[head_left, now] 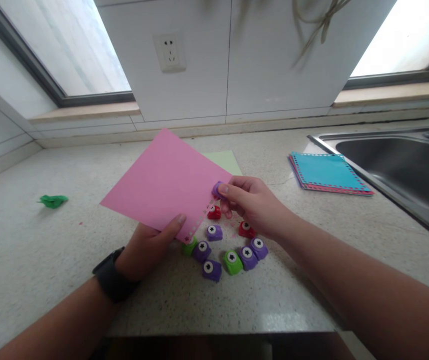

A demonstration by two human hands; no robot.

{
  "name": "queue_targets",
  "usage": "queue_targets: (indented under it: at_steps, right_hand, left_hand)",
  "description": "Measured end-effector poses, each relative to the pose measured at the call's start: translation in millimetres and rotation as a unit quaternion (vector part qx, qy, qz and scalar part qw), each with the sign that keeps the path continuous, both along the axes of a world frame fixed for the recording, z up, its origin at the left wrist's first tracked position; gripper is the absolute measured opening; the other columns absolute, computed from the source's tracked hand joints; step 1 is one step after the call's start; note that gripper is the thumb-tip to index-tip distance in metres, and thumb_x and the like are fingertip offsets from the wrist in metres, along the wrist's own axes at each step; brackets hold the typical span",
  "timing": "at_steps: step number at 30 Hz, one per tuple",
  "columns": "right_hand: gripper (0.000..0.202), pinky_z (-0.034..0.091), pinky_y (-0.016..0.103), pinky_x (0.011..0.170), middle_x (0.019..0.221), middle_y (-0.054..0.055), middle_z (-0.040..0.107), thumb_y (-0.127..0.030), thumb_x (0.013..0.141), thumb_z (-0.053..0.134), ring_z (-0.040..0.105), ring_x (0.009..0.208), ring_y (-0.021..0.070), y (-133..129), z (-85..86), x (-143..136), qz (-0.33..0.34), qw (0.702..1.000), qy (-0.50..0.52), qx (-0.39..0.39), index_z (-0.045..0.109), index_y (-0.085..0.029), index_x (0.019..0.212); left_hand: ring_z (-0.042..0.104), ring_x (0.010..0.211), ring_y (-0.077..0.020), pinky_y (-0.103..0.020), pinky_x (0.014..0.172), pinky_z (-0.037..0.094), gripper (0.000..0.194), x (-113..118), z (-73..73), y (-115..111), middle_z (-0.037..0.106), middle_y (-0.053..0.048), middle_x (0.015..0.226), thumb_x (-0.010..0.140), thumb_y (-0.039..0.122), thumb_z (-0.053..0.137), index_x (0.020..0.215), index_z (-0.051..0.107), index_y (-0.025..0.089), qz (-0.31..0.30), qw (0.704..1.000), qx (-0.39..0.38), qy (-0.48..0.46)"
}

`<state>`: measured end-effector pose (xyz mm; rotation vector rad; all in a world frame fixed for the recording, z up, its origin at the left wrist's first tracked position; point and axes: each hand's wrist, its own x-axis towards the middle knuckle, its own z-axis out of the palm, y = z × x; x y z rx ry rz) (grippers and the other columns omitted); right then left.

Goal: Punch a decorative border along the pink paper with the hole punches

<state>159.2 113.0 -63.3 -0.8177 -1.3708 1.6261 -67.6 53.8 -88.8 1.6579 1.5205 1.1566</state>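
Note:
My left hand [157, 245] grips a pink sheet of paper [165, 185] near its lower corner, thumb on top and fingers hidden beneath. Small punched shapes run along the sheet's right edge. At that edge, close to the right corner, my right hand [250, 200] pinches a purple craft punch [217, 189]. Under and in front of the paper lie several more punches: a red punch [214, 212], another red punch [246, 229], a green punch [233, 262], a purple punch [211, 270] and others. Pink paper bits are scattered between them.
A pale green sheet [224, 160] lies behind the pink paper. To the right, a stack of punched sheets with a blue sheet [323, 170] on top rests beside the steel sink [387, 150]. A crumpled green item [53, 201] sits at left on the speckled countertop [285, 295].

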Motion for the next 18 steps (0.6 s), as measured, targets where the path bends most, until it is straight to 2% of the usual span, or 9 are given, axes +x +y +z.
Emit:
queue_targets:
  at_steps: [12, 18]
  right_hand:
    - [0.030, 0.042, 0.025, 0.047, 0.068, 0.003, 0.067, -0.047, 0.081, 0.075, 0.059, 0.057, 0.0139, 0.1, -3.5, -1.0, -0.013, 1.000, -0.021, -0.014, 0.068, -0.018, 0.084]
    - [0.029, 0.043, 0.025, 0.049, 0.067, 0.003, 0.067, -0.046, 0.081, 0.075, 0.059, 0.056, 0.0132, 0.2, -2.8, -1.9, -0.009, 1.000, -0.016, -0.011, 0.067, -0.018, 0.082]
  left_hand:
    - [0.066, 0.111, -0.0289, -0.045, 0.107, 0.048, 0.038, 2.6, 1.0, -0.1, 0.074, -0.008, 0.114, 0.088, 0.048, 0.059, 0.109, 0.071, 0.019, -0.011, 1.000, 0.003, 0.021]
    - [0.066, 0.112, -0.0289, -0.044, 0.108, 0.047, 0.037, 0.8, -0.3, 0.4, 0.076, -0.007, 0.105, 0.088, 0.049, 0.058, 0.107, 0.071, 0.021, -0.010, 1.000, 0.007, 0.029]
